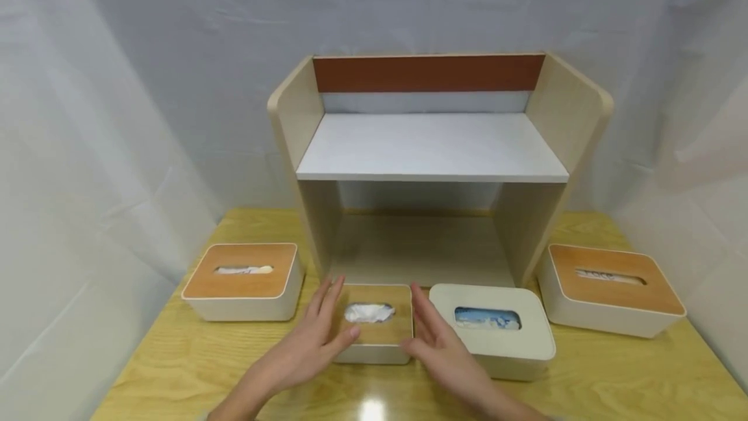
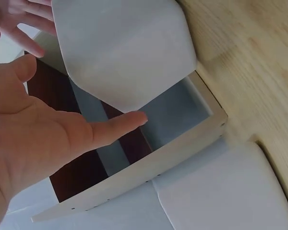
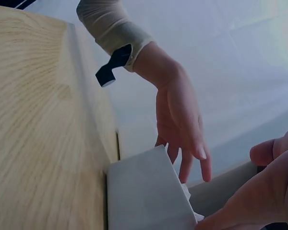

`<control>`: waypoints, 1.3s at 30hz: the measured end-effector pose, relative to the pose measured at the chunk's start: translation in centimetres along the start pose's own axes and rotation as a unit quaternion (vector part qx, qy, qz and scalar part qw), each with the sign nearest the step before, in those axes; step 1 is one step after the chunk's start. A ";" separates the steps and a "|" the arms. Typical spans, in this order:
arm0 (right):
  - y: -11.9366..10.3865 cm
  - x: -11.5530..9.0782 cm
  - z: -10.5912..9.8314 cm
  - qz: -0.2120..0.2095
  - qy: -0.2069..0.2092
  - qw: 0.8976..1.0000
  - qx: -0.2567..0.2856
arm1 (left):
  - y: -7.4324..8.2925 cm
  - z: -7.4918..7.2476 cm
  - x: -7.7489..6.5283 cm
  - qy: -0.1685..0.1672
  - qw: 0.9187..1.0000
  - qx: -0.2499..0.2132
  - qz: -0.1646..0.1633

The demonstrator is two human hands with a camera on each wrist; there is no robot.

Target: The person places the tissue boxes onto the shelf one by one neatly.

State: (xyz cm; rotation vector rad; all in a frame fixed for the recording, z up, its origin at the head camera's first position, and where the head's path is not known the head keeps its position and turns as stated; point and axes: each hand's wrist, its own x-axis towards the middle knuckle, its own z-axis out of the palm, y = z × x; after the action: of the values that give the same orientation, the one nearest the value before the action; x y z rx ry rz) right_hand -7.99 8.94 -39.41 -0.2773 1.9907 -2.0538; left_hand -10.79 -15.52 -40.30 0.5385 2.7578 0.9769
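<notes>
The left hand (image 1: pixel 306 342) and right hand (image 1: pixel 448 357) are flanking a small tissue box (image 1: pixel 374 335) on the surface (image 1: pixel 193 362).
The left is lying along its 9 o'clock side, the right along its 3 o'clock side, both released, fingers extended; contact is hard to tell. A cream-lidded box (image 1: pixel 497 341) is sitting at 3 o'clock, a shelf unit (image 1: pixel 432 148) standing toward 1 o'clock.

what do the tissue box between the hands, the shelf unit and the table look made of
Tissue box: smooth pale sides, probably plastic; the tan top suggests wood or wood print.
Shelf unit: likely laminated board, given its flat, even panels, some pale wood-coloured, some white.
Table: wood or wood-look laminate, slightly glossy; grain shows and light reflects near the front.
</notes>
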 end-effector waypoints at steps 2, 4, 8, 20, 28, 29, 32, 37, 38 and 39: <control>0.1 0.0 0.2 0.005 0.005 1.000 0.008 | -0.2 0.1 0.0 -0.002 1.000 -0.004 -0.005; 0.3 0.1 0.4 0.012 0.010 1.000 0.016 | -0.4 0.2 0.0 -0.003 1.000 -0.010 -0.005; 0.6 0.0 0.8 0.023 0.018 0.999 0.034 | -0.8 0.5 0.1 0.007 1.000 -0.014 0.009; 1.7 0.4 1.3 0.049 0.041 0.995 0.079 | -1.3 0.6 0.3 0.010 0.998 -0.065 -0.022; 2.5 0.7 1.9 0.049 0.028 0.995 0.085 | -1.5 0.6 0.2 0.005 0.996 -0.082 -0.045; 2.6 0.8 1.9 0.050 0.028 0.995 0.085 | -1.5 0.6 0.2 0.002 0.995 -0.085 -0.047; 2.8 0.9 2.0 0.056 0.024 0.994 0.087 | -1.5 0.7 0.1 -0.005 0.994 -0.100 -0.052; 2.8 1.0 2.1 0.062 0.023 0.994 0.085 | -1.5 0.9 0.2 -0.005 0.992 -0.116 -0.050; 2.7 1.0 2.2 0.062 0.025 0.994 0.082 | -1.5 0.9 0.2 -0.002 0.992 -0.116 -0.050; 2.7 1.0 2.2 0.064 0.027 0.995 0.078 | -1.5 0.9 0.2 -0.001 0.992 -0.117 -0.049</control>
State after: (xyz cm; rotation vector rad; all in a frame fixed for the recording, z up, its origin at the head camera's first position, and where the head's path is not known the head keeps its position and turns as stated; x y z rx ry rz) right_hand -8.12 6.45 -42.02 -0.0617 1.8141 -2.1404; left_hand -11.18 -15.98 -41.96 0.3623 2.5911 1.2509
